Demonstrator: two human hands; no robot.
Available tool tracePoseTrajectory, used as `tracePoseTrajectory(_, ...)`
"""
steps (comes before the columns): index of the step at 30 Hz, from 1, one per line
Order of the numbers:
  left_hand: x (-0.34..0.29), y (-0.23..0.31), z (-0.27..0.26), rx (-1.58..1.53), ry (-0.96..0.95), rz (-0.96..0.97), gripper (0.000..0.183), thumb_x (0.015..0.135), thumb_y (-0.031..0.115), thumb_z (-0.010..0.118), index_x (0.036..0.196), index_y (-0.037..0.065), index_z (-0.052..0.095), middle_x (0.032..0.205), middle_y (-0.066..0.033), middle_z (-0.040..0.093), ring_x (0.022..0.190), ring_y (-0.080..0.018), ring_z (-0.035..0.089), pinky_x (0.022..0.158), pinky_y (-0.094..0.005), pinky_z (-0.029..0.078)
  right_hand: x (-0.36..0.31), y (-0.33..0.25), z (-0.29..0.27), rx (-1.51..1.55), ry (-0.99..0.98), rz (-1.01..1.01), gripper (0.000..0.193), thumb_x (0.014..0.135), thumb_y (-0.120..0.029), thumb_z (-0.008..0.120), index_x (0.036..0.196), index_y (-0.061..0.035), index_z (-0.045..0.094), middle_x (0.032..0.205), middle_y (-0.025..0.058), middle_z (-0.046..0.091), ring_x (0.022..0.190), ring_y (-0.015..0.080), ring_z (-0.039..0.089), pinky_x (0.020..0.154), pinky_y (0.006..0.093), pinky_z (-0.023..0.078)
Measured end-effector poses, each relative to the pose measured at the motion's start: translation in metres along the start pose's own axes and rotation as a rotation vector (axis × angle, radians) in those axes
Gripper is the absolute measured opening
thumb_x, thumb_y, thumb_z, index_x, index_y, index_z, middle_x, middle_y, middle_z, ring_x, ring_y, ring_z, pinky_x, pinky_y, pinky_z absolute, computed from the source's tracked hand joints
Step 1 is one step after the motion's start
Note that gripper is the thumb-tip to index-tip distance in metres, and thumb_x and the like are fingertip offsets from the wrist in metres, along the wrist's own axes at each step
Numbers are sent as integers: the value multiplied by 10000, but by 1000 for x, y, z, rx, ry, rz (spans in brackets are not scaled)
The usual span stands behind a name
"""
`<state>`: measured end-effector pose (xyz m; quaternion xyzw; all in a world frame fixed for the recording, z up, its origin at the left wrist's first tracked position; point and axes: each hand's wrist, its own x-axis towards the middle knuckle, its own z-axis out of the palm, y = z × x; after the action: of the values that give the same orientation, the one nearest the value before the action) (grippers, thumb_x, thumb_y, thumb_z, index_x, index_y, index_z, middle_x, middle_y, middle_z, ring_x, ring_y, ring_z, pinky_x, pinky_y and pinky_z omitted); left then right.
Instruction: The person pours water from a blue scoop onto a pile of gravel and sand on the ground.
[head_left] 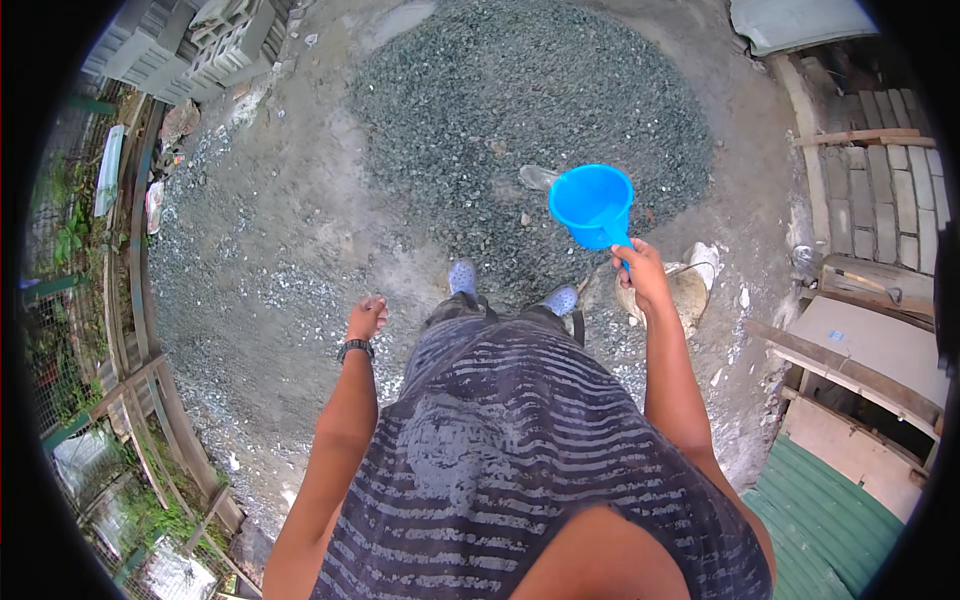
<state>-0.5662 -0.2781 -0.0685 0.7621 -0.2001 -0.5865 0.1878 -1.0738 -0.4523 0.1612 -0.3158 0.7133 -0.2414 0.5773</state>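
My right hand [643,272] is wrapped round the handle of a blue plastic dipper [592,200], held out in front of me above the ground. The dipper's round mouth faces up, and no contents can be made out inside. Beneath and beyond it spreads a wide heap of grey gravel [450,110]. A small greyish object [537,177], its kind unclear, lies on the gravel beside the dipper's rim. My left hand [368,316], with a dark band on the wrist, hangs at my left side. Its fingers are loosely bent, and nothing shows in them.
Close to my right hand a beige rounded thing [690,292] sits on the ground. Hollow blocks [150,50] are stacked at the far left. A wood-and-mesh fence [140,300] runs along the left. Planks [850,362] and green corrugated sheeting [820,520] line the right.
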Motion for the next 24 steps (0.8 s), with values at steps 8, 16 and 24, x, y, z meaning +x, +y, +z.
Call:
tracePoseTrajectory(8, -1, -17, -17, 61, -48, -92, 404, 914, 382, 625, 1209, 106, 628, 929, -29, 691, 736, -151, 632, 618, -326, 508, -38, 23, -25, 350, 12, -24, 165, 906, -165, 619, 1004, -51, 551, 799, 36, 615, 541, 76, 508, 468, 246, 407)
tracePoseTrajectory(16, 19, 27, -11, 117, -79, -31, 380, 920, 362, 626, 1188, 93, 637, 914, -30, 693, 708, -133, 635, 587, -282, 490, -73, 83, -40, 277, 191, 81, 210, 875, -164, 604, 1050, -49, 586, 891, 55, 666, 552, 74, 518, 468, 211, 388)
tracePoseTrajectory(24, 34, 97, 7, 156, -142, 77, 411, 925, 381, 608, 1222, 97, 612, 998, -47, 698, 791, -154, 649, 680, -322, 501, -22, 129, -69, -312, 480, 43, 367, 762, -188, 598, 1054, 35, 620, 904, 189, 664, 860, 332, 632, 817, 431, 461)
